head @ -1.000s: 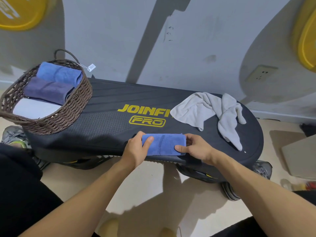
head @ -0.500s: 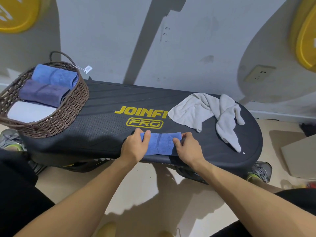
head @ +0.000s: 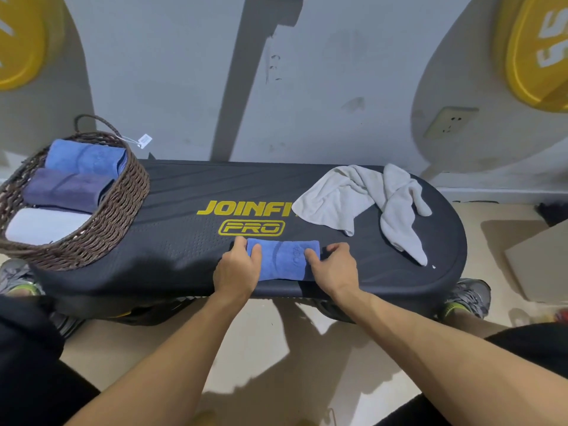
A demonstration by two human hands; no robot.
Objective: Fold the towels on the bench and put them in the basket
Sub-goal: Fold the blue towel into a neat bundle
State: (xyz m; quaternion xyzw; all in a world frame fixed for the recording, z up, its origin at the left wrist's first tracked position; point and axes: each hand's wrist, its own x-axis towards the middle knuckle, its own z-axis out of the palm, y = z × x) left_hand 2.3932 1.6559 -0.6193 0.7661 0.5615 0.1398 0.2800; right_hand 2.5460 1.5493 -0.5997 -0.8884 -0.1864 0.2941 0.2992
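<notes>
Right now I have the small folded blue terry towel [head: 284,259] lying at the near edge of the black padded bench with the yellow lettering [head: 184,241], and I hold it at both ends. My left hand [head: 238,270] pinches the left end, thumb on top and the other fingers curled past the far edge; my right hand [head: 333,267] grips the right end in the same way, thumb pressed on the cloth and fingers bent round its end. Neither hand holds anything else.

I judge the folding of this towel to be about done: it is a compact, tidy rectangle. What the next move calls for, I think, is lifting it with the fold kept tight so that it does not spring open, and carrying it leftward to the brown woven wicker basket [head: 123,207] that stands on the left end of the bench.

By my count, three folded towels already lie side by side in the basket: a blue one [head: 84,156] at the far side, a dark purple one [head: 66,189] in the middle and a white one [head: 40,224] nearest me. One crumpled pale grey towel [head: 362,198] lies unfolded on the right part of the bench, well apart from my hands. That makes five towels in all, one basket and one bench.
</notes>
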